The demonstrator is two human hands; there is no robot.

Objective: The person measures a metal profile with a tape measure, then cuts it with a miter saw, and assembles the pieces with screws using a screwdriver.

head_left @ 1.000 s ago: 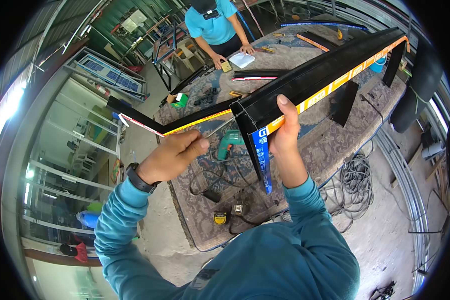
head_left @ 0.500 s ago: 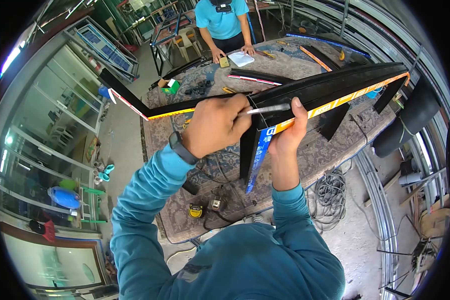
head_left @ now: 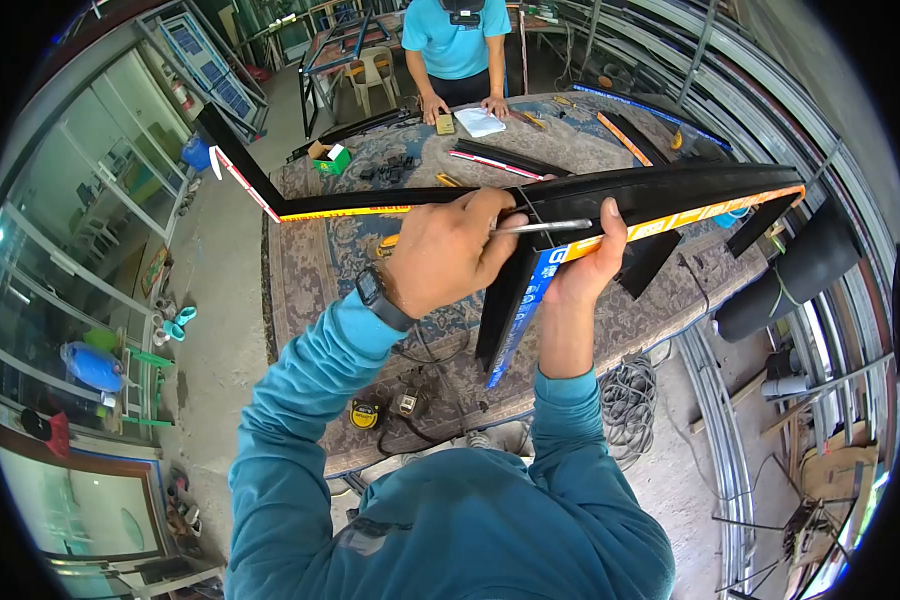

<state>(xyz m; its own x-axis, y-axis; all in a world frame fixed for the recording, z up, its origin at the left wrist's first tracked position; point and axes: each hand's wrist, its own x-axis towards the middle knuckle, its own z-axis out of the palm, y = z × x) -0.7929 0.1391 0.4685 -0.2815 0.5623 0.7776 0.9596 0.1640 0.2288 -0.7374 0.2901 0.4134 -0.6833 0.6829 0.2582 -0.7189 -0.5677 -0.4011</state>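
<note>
My left hand (head_left: 450,250), a watch on its wrist, is closed at the corner of a black metal frame (head_left: 660,195). From its fingers a slim, shiny metal rod-like tool (head_left: 545,227) points right across the corner joint; its handle end is hidden. My right hand (head_left: 582,275) supports the corner from below and behind, thumb up along the side. Orange tape runs along the frame's long bar, and blue tape (head_left: 520,320) along the short leg that slants down toward me.
A patterned carpet (head_left: 370,370) covers the worktable, with a yellow tape measure (head_left: 366,413) near its front edge. Another black frame piece (head_left: 320,207) lies left. Across the table, a person in blue (head_left: 455,50) rests both hands beside white paper (head_left: 480,122). Coiled cable (head_left: 630,405) lies on the floor.
The view has shifted slightly. The metal tool stays across the frame corner, now with its tip a little farther right, and the left hand has turned slightly. The right hand keeps its hold.
</note>
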